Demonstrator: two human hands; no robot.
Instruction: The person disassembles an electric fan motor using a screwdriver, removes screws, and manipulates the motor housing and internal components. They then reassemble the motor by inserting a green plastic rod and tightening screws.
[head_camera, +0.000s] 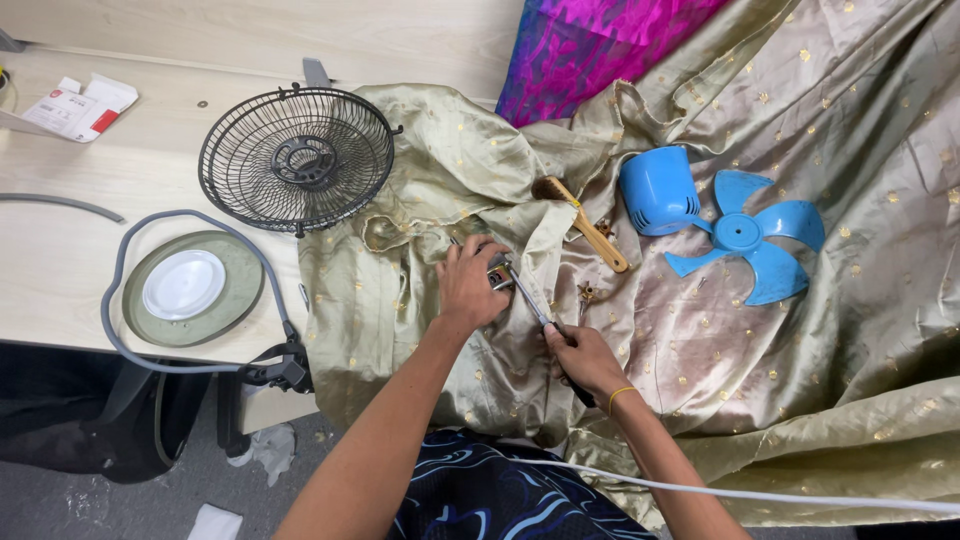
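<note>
Motor unit (499, 272), a small metal part, is clamped under the curled fingers (478, 252) of the left hand (468, 285), pressed down into the olive-gold cloth (800, 380) just left of the wooden brush (585, 225); most of it is hidden by the hand, so its exact shape cannot be told. Right hand (580, 358) has its fingers wrapped shut round the dark handle of a screwdriver (530, 300), whose shaft slants up-left with the tip meeting the motor unit. Judgement: the unit looks dense and rigid, heavy for its bulk, with hard metal edges, and the satin under it is slick, so it could skate unless pinned from above as now; best gripped across its body, clear of the screw end. Right of the brush lie a blue rear housing (658, 190) and a blue fan blade (745, 240), both light stiff plastic. Left of the brush, on the pale desk (60, 270), sit the black wire grille (297, 158) and a round base (185, 288) with a grey cable loop around it
</note>
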